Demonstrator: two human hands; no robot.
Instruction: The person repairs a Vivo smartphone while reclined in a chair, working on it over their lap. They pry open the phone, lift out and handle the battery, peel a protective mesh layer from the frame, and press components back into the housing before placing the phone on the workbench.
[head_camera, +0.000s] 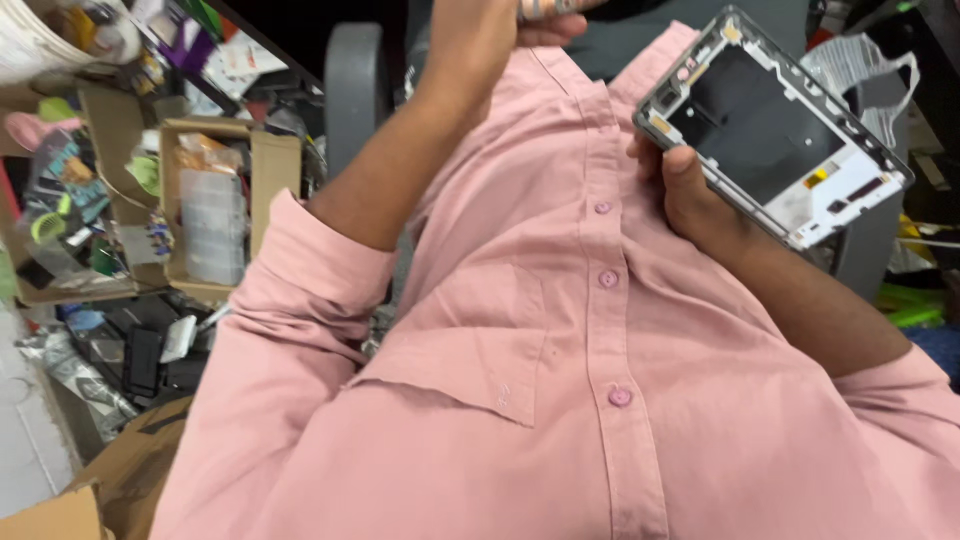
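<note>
The right hand (690, 190) grips the lower edge of an opened phone frame (775, 125), holding it tilted in front of the pink shirt (560, 380), at the upper right of the view. The left hand (520, 20) is raised to the top edge, mostly cut off, so its grasp cannot be told. Cardboard boxes (265, 170) of small parts lie at the left.
</note>
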